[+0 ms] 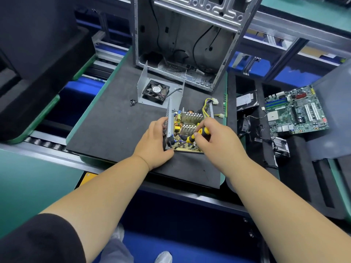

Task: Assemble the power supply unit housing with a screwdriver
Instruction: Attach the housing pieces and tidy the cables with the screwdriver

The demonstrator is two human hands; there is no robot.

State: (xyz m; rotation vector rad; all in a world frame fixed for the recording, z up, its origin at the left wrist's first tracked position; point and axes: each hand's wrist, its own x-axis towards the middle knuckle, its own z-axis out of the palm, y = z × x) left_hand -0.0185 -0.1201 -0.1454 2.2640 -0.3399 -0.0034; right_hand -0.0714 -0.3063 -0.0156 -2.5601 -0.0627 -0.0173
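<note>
Fingers [202,130] of right hand [218,141] curled round yellow-and-black screwdriver handle [197,134], centre frame.
Left hand [154,141] grips open grey metal power-supply housing [170,118], likely steadying it; loose black screws [133,102] wait upper left.

Green bench [34,179] w/ roller conveyor [47,145]

Electronics assembly line indicated: roller conveyor [45,144], foam work mat [114,130], bare computer chassis [182,40], loose motherboard [296,111].
</note>
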